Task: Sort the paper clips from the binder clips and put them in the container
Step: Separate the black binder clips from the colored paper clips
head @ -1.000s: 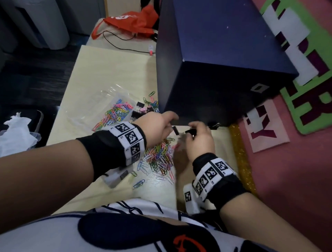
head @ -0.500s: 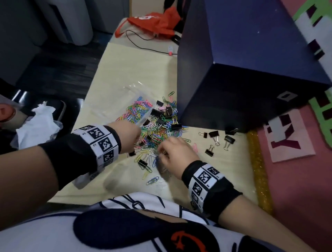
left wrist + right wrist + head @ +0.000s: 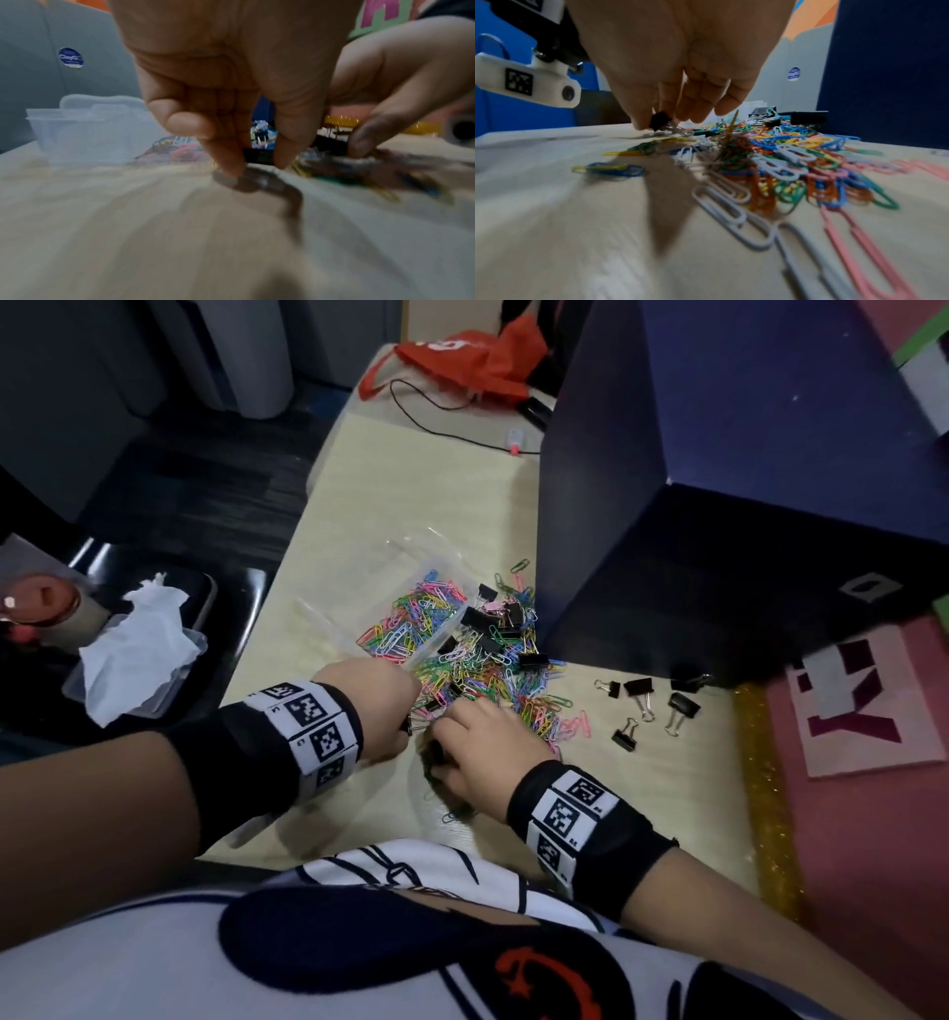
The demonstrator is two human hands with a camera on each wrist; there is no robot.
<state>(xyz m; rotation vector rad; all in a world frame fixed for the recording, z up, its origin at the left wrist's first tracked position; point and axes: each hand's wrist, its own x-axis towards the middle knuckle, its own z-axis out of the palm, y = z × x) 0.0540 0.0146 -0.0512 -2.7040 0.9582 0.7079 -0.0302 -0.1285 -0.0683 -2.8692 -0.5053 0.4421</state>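
A mixed pile of coloured paper clips [image 3: 493, 680] and black binder clips [image 3: 480, 621] lies on the pale table [image 3: 411, 495]. Touching its far-left side is a clear container [image 3: 436, 562] holding paper clips. My left hand [image 3: 408, 724] is at the pile's near edge, with its fingertips [image 3: 231, 168] pinched down on a small binder clip that is blurred in the left wrist view. Right beside it, my right hand [image 3: 436, 752] pinches a small black binder clip [image 3: 659, 121] between thumb and fingers. Several separated binder clips [image 3: 642, 695] lie to the right.
A large dark blue box [image 3: 719, 531] stands just behind and to the right of the pile. A gold glitter strip [image 3: 760, 762] edges the table on the right. An orange bag [image 3: 472, 356] and a black cable [image 3: 436, 418] lie at the far end.
Both hands have drawn back from the foot of the blue box to the near edge of the pile. My right hand has let go of the earlier clip and grips another.
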